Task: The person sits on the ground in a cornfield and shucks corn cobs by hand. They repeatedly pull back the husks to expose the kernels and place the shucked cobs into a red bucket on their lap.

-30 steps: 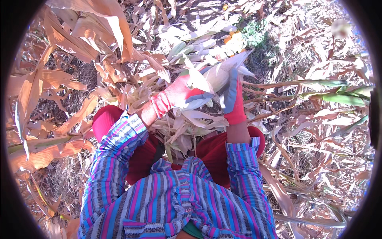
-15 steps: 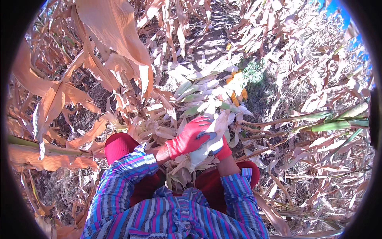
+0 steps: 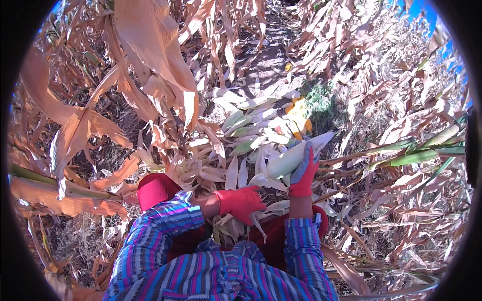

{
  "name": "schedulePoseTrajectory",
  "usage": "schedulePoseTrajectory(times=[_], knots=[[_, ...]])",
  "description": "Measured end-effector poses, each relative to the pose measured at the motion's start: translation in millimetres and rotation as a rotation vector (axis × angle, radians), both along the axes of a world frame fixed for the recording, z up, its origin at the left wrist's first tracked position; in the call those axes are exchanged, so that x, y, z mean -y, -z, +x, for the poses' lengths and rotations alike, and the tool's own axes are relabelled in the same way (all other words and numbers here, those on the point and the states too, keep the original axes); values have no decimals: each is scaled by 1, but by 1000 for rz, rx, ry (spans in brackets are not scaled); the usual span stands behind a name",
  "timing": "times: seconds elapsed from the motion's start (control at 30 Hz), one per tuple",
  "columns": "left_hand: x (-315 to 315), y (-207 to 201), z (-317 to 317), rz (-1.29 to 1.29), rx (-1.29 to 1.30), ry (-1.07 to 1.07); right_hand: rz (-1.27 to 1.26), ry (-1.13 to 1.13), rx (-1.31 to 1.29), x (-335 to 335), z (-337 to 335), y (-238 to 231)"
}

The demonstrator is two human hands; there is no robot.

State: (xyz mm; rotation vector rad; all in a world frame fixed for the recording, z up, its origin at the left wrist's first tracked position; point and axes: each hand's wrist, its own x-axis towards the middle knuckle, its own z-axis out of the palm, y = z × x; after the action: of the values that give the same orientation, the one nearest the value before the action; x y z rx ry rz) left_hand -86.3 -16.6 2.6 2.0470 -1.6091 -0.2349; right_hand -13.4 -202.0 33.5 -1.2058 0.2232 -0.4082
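Note:
My right hand, in a red glove with a grey palm, grips a pale ear of corn still wrapped in husk. The ear slants up to the right, its pointed tip beyond my fingers. My left hand, in a matching red glove, is lower, between my knees, with the fingers bent downward. A thin strip of dry husk hangs at its fingertips; the palm side is hidden. Just beyond my hands lies a heap of husk-covered corn ears, with bare yellow cobs along its right side.
Large dry corn leaves hang close at the left. A bent stalk with green parts reaches in from the right. Loose husks lie in front of my red-clad left knee. A shaded dirt strip runs beyond the heap.
My left hand has come off the ear and moved down toward my lap. My right hand has carried the ear up and to the right, tilting its tip rightward.

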Motion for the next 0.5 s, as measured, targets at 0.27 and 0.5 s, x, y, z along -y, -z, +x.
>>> schedulePoseTrajectory(times=[0.27, 0.5], knots=[[-8, -28, 38, -817, -537, -764, -228, -120, 86, -19, -30, 6], [8, 12, 19, -511, -1461, -475, 69, -306, -53, -17, -28, 1]])
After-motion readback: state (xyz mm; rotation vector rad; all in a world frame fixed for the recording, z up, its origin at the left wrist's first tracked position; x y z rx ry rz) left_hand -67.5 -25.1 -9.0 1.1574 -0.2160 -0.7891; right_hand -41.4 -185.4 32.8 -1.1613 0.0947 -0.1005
